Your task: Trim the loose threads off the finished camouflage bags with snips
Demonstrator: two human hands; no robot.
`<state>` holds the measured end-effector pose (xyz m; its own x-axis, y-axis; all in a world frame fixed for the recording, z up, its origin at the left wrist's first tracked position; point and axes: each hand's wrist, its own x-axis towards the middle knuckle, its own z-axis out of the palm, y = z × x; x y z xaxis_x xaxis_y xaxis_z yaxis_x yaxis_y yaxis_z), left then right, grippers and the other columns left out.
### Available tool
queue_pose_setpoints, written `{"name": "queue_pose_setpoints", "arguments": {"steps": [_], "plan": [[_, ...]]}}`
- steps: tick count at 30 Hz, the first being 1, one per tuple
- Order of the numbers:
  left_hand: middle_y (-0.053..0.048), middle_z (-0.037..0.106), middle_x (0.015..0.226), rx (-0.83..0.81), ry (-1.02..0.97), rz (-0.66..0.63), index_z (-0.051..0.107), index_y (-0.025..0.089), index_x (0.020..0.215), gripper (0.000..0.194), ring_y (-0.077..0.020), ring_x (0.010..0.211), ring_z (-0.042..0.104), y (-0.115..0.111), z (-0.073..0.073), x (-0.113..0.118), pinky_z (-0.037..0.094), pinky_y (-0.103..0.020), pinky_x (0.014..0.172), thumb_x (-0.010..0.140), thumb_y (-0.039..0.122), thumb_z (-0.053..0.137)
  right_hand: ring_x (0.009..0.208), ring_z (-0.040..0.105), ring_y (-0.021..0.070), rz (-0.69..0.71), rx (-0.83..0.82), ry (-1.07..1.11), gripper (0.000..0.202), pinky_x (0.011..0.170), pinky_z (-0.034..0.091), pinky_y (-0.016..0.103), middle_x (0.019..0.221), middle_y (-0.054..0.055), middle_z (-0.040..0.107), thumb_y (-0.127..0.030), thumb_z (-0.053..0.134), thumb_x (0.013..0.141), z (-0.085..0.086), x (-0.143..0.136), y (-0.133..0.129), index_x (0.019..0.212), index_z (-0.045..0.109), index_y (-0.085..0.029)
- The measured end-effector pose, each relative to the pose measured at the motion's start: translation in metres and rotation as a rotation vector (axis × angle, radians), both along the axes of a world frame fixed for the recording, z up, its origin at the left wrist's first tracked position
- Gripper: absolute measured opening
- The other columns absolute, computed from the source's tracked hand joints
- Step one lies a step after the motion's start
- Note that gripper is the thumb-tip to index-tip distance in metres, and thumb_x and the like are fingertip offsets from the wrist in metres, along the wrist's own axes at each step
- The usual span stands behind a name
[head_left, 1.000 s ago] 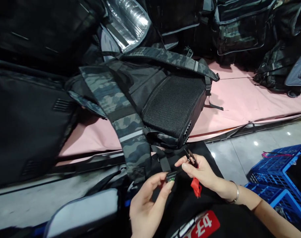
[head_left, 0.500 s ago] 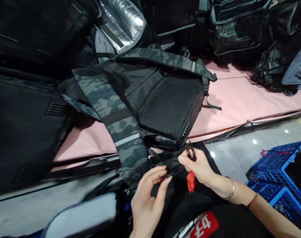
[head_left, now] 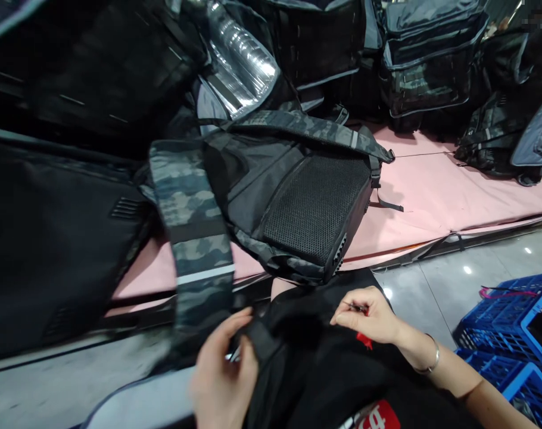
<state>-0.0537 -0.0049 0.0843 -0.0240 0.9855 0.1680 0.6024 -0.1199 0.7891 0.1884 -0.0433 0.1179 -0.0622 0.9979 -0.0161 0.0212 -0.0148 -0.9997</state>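
A camouflage backpack (head_left: pixel 315 202) lies with its mesh back panel up, one shoulder strap (head_left: pixel 203 256) hanging toward me over the table's front edge. Close to that strap's lower end, my left hand (head_left: pixel 226 369) is curled, thumb and fingers around a black webbing strap (head_left: pixel 262 341); motion blurs the hand and partly hides its grip. My right hand (head_left: pixel 371 316) is closed around small thread snips (head_left: pixel 357 307), held above my dark clothing and apart from the backpack. A bit of red wrapping (head_left: pixel 364 341) on the snips' handle hangs below the palm.
The backpack rests on a pink-covered table (head_left: pixel 427 190). Large black bags (head_left: pixel 56 256) crowd the left side, and more bags (head_left: pixel 436 65) stand along the back. A silver-lined flap (head_left: pixel 244 65) shows behind the backpack. Blue plastic crates (head_left: pixel 498 316) sit on the floor at right.
My left hand has moved left and down, drawing the strap away from the backpack's corner. My right hand has moved slightly right and down with the snips, whose blades no longer point up at the backpack.
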Motion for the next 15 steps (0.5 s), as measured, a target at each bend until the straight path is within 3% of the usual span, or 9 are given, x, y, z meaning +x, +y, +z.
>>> {"name": "queue_pose_setpoints", "arguments": {"steps": [2, 4, 7, 12, 15], "plan": [[-0.012, 0.061, 0.11, -0.102, 0.097, 0.22, 0.056, 0.021, 0.107, 0.032, -0.0298, 0.104, 0.055, 0.008, 0.006, -0.018, 0.041, -0.046, 0.092, 0.075, 0.023, 0.05, 0.046, 0.037, 0.0061, -0.076, -0.02, -0.01, 0.026, 0.045, 0.03, 0.019, 0.054, -0.002, 0.052, -0.039, 0.064, 0.077, -0.004, 0.003, 0.002, 0.067, 0.067, -0.015], [-0.011, 0.063, 0.107, -0.137, 0.066, 0.323, 0.055, 0.021, 0.114, 0.039, -0.0293, 0.1, 0.056, 0.011, 0.016, -0.023, 0.042, -0.044, 0.089, 0.075, 0.026, 0.051, 0.048, 0.037, 0.0065, -0.128, -0.023, -0.02, 0.026, 0.046, 0.03, 0.019, 0.055, -0.002, 0.051, -0.039, 0.062, 0.079, -0.01, 0.006, 0.006, 0.069, 0.067, -0.015], [-0.007, 0.066, 0.1, -0.123, -0.285, 0.2, 0.06, 0.021, 0.107, 0.034, -0.0218, 0.089, 0.06, 0.007, 0.031, 0.004, 0.044, -0.034, 0.086, 0.078, 0.037, 0.054, 0.049, 0.035, 0.0066, -0.206, 0.033, -0.018, 0.028, 0.046, 0.029, 0.019, 0.056, -0.003, 0.049, -0.04, 0.057, 0.083, -0.016, 0.006, 0.016, 0.078, 0.068, -0.015], [-0.009, 0.068, 0.086, -0.416, -0.916, -0.117, 0.065, 0.014, 0.097, 0.045, -0.0183, 0.071, 0.063, 0.018, 0.04, 0.082, 0.051, -0.03, 0.068, 0.066, 0.047, 0.07, 0.052, 0.036, 0.0079, -0.327, 0.248, -0.109, 0.032, 0.051, 0.034, 0.021, 0.059, -0.004, 0.045, -0.034, 0.056, 0.085, -0.011, 0.004, 0.045, 0.114, 0.062, -0.021], [-0.006, 0.065, 0.073, -0.535, -1.364, -0.039, 0.064, 0.013, 0.085, 0.033, -0.0139, 0.064, 0.061, 0.043, 0.047, 0.096, 0.052, -0.025, 0.06, 0.071, 0.044, 0.068, 0.049, 0.032, 0.0079, -0.281, 0.325, -0.247, 0.039, 0.051, 0.034, 0.022, 0.054, -0.008, 0.035, -0.03, 0.06, 0.082, -0.012, 0.003, 0.059, 0.121, 0.058, -0.023]]}}
